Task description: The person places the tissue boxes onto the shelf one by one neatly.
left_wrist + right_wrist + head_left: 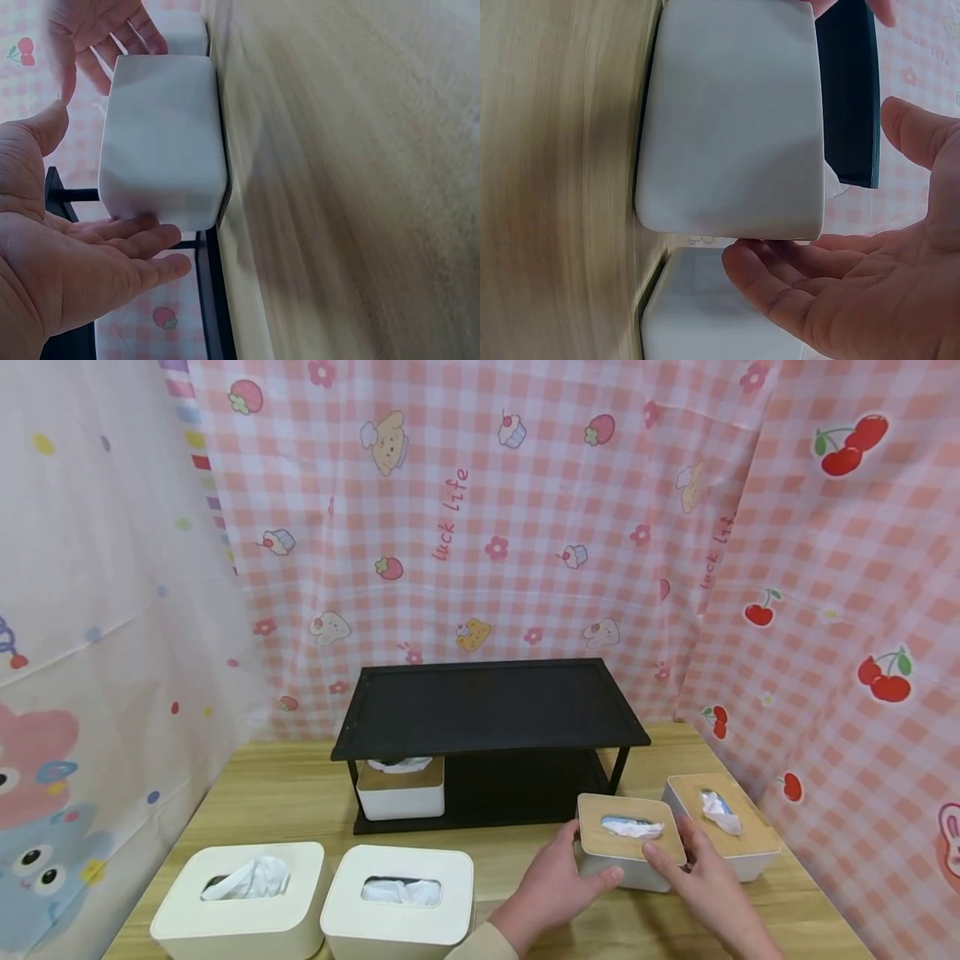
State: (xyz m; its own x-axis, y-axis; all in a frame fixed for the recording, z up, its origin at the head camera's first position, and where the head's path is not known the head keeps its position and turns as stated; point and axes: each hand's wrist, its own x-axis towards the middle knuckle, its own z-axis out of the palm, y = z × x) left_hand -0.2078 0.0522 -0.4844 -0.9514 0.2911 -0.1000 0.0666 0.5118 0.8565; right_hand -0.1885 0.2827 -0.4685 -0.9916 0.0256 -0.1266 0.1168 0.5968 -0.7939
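A white tissue box (611, 843) with a wood-coloured lid and a tissue in its slot stands on the table between my two hands. My left hand (558, 885) touches its left side; in the left wrist view the fingers (142, 244) look nearly straight against that end. On the opposite end rest the fingers of my right hand (697, 877). Its thumb (911, 131) is apart from the box in the right wrist view. Just right of my right hand is another wood-lidded tissue box (750, 835). The box's front (731, 120) faces the wrist cameras.
Behind stands a black two-level shelf (487, 706), with a wood-lidded tissue box (401, 802) at the left of its lower level. Two cream tissue boxes, one at far left (187, 893) and one nearer the middle (401, 922), stand in front. Patterned curtains (495, 510) enclose the wooden table.
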